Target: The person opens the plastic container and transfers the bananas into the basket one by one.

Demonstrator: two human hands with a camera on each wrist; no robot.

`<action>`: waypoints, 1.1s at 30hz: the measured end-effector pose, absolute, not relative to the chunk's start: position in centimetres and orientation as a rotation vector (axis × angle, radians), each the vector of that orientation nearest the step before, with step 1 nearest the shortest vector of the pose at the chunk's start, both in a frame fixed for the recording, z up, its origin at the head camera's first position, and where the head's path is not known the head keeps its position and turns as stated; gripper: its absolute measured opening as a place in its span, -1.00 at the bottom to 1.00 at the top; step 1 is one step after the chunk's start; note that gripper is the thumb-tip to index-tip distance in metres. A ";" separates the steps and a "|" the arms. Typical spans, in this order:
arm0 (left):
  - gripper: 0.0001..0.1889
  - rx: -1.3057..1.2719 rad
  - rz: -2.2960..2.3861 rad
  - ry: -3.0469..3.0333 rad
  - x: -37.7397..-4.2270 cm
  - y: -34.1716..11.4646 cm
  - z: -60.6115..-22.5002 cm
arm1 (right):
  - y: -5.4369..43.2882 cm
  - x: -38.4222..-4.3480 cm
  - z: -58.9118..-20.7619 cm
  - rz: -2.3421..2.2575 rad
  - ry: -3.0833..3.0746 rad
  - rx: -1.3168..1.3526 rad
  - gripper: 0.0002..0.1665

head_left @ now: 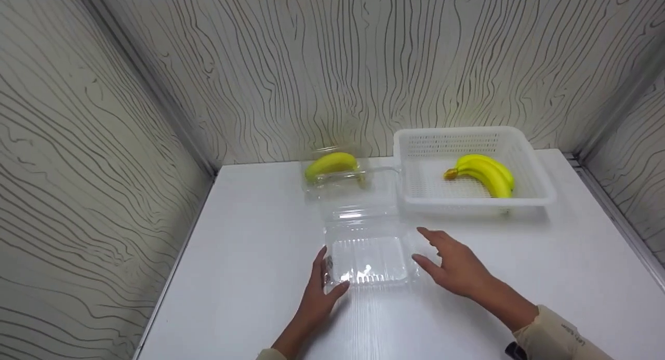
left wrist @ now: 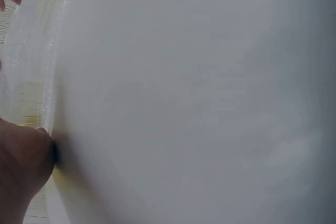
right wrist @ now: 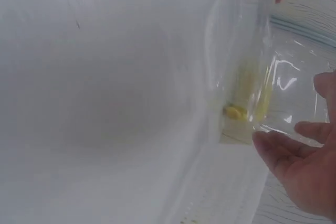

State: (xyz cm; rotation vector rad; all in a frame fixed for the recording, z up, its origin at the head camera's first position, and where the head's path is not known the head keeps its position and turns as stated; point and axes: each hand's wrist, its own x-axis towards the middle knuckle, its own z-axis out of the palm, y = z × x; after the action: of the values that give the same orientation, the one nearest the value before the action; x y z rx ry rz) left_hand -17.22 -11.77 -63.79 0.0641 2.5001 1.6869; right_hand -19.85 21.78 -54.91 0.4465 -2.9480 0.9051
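Container (head_left: 368, 258), clear and open, lies near-left of the basket (head_left: 467, 201). My left hand (head_left: 318, 295) pinches its side; my right hand (head_left: 458, 266), fingers spread, grips nothing. I'd call this positioning; next calls for right-side bracing.

My right beige cloth sleeve (head_left: 552, 336): a short line of small dark letters (head_left: 571, 331) runs along it near my wrist.
What the letters say: the start looks like "Let"; the rest is too tiny and blurry to read.
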 end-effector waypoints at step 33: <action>0.06 -0.093 1.711 2.478 -16.6 -11.9 -63.1 | 18.4 -18.9 -57.9 1.264 -3.014 0.511 0.01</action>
State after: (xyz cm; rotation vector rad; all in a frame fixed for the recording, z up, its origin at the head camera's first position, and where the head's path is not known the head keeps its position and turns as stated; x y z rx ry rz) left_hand -16.55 -11.89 -63.06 -0.0933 2.4780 1.7108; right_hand -18.91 18.36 -57.92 0.5110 -3.0139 1.2645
